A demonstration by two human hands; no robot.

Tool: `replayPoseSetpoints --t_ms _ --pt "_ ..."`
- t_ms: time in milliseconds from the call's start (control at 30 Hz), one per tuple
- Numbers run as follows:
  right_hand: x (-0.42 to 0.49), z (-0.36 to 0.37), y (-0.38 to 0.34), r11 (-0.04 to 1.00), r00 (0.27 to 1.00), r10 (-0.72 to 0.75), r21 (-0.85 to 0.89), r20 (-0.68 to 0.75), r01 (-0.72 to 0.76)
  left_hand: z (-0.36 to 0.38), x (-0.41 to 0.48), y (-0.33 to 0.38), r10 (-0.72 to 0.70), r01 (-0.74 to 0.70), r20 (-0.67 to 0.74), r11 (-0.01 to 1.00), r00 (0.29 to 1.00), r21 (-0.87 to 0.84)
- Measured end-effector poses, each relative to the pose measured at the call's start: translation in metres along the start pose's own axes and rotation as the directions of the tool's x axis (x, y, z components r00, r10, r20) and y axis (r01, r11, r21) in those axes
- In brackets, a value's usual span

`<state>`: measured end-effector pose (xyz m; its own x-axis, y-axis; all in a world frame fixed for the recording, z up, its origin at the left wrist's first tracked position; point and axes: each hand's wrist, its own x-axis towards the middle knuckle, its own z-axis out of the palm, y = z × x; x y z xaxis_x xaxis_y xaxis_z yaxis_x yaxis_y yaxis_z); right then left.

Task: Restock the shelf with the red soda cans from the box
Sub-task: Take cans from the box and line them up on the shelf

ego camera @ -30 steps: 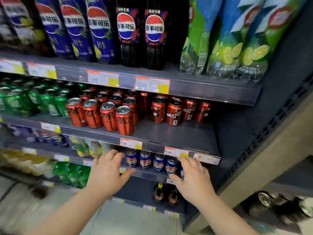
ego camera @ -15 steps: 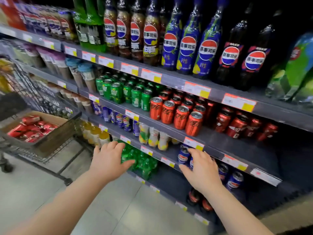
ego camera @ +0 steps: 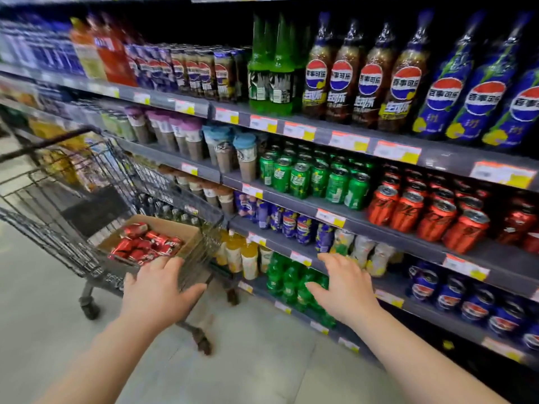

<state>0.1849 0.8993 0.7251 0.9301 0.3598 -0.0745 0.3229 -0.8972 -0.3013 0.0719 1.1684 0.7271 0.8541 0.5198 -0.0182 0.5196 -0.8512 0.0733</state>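
A cardboard box [ego camera: 191, 236] of red soda cans [ego camera: 145, 244] sits inside a black wire shopping cart [ego camera: 67, 199] at the left. More red cans [ego camera: 425, 214] stand in rows on the grey shelf [ego camera: 408, 237] at the right, beside green cans [ego camera: 315, 177]. My left hand [ego camera: 159, 290] hovers empty with fingers spread just in front of the cart's near corner, below the box. My right hand [ego camera: 345, 290] is also empty and spread, held in front of the lower shelves.
Shelving runs along the right with cola bottles [ego camera: 405, 80] on top, cup drinks [ego camera: 189, 138], blue cans [ego camera: 294, 223] and green bottles [ego camera: 288, 281] lower down. The cart stands on castors [ego camera: 89, 307] on a pale tiled floor [ego camera: 49, 301].
My view has swung left from the red cans on the shelf towards the cart. The box now sits much closer, and both empty hands have travelled with the turn.
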Motion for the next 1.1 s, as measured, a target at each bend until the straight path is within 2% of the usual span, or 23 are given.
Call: replayPoseSetpoints --t_ms 267,633,767,967,1100 --pt "0.073 0.036 -0.057 1.000 0.998 0.013 0.006 0.059 -0.013 0.014 0.069 -0.050 0.027 -0.026 0.037 1.000 0.999 -0.008" --pt "0.266 0.101 -0.174 0.999 0.968 -0.048 0.024 0.246 0.043 0.022 0.251 -0.151 -0.099 0.087 0.148 0.993 0.984 0.084" --pt "0.323 0.110 -0.202 0.998 0.959 -0.068 0.022 0.276 0.065 0.029 0.301 -0.170 -0.147 0.120 0.263 0.986 0.953 0.119" --pt "0.363 0.142 -0.237 0.998 0.941 -0.056 0.034 0.334 0.047 0.055 0.356 -0.201 -0.130 0.071 0.412 0.985 0.902 0.154" --pt "0.378 0.175 -0.263 0.999 0.931 0.001 0.031 0.366 -0.013 0.087 0.399 -0.226 -0.056 -0.034 0.476 0.983 0.878 0.179"
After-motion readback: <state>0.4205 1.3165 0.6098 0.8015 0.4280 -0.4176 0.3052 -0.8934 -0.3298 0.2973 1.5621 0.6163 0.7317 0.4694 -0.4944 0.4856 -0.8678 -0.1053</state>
